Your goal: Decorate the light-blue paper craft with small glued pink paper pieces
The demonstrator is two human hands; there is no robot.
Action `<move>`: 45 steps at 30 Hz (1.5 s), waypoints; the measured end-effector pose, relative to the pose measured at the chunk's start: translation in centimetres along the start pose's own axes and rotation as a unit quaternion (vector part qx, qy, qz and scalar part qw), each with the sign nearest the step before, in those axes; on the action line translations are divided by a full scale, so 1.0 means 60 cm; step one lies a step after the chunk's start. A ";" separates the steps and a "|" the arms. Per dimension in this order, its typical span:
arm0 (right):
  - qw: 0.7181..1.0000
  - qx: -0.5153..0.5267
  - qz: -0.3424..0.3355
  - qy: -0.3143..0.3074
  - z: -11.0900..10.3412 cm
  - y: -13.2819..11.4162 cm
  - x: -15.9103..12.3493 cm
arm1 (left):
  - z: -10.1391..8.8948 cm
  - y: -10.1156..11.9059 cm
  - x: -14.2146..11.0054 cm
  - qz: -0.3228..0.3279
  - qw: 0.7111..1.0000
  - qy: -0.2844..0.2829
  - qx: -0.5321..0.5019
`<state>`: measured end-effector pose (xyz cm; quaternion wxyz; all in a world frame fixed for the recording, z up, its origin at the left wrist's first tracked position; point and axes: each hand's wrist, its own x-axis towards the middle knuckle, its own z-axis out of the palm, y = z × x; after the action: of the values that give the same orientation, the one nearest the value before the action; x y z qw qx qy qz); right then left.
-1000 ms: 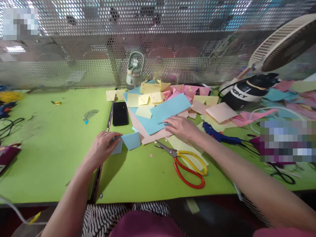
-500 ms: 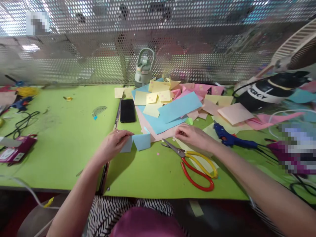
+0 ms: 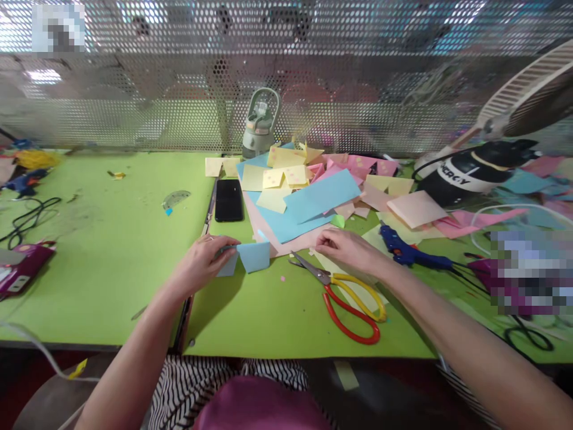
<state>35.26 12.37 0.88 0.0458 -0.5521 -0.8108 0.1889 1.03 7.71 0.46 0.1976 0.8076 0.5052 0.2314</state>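
Note:
My left hand [image 3: 210, 260] pinches a light blue folded piece of paper [image 3: 254, 257] by its left part, above the green table. The paper has two flaps, and the fingers cover some of it. My right hand [image 3: 336, 246] rests with curled, closed fingers at the edge of a pink paper sheet [image 3: 293, 243]; what it holds, if anything, is hidden. Just below that hand lie scissors [image 3: 329, 278] with one red and one yellow handle, blades slightly apart. A blue paper strip [image 3: 324, 196] tops the paper pile beyond the hands.
A black phone [image 3: 228, 200] and a lidded bottle [image 3: 258, 128] stand left of the pile. At right are a blue glue gun [image 3: 409, 251], a black bottle [image 3: 465, 173] and a fan [image 3: 523, 89]. A perforated metal screen [image 3: 147, 113] borders the table's back.
The whole view has shifted slightly, so things sit a little further left. Both hands keep nearly the same pose, and the blue paper is still in my left hand.

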 end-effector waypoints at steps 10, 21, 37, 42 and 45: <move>0.998 -0.051 -0.004 0.025 -0.004 -0.006 -0.022 | 0.000 -0.002 0.001 0.003 1.000 -0.013 0.028; 0.998 -0.042 0.044 0.029 -0.023 0.022 -0.042 | 0.003 -0.005 0.000 0.018 0.998 -0.017 0.050; 0.993 -0.025 0.119 0.005 -0.047 0.034 -0.072 | 0.008 -0.012 -0.004 0.033 0.997 -0.011 0.066; 0.990 0.010 0.132 -0.037 -0.037 0.042 -0.090 | 0.009 -0.010 -0.005 0.024 0.997 -0.006 0.068; 0.989 0.030 0.134 -0.052 -0.033 0.051 -0.089 | 0.010 -0.011 -0.005 0.024 0.997 -0.003 0.068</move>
<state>40.58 9.01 2.33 -0.0060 -0.6436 -0.7247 0.2461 0.80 7.65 -0.43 0.1378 0.8319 0.4994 0.1987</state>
